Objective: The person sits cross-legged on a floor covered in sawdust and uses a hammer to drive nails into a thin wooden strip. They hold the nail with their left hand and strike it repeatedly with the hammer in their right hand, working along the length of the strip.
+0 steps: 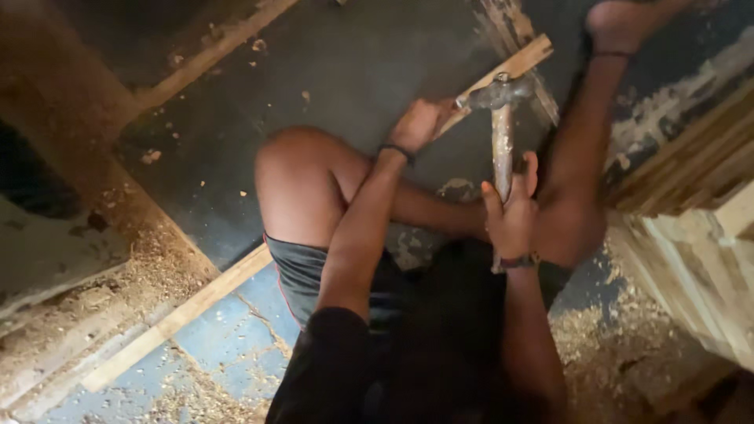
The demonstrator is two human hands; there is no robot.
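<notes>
I sit on the floor with my knees up. My right hand (512,213) grips the wooden handle of a hammer (501,129), whose metal head is raised just above a long wooden strip (514,64). My left hand (419,124) holds that strip against the floor, a little below the hammer head. The strip runs diagonally under my left leg and comes out at the lower left (177,318).
Stacked pale wooden boards (707,228) stand at the right. Sawdust and wood chips (605,353) lie on the dark floor at both sides. Another wooden strip (212,51) lies at the upper left beside a brown wooden panel (55,102).
</notes>
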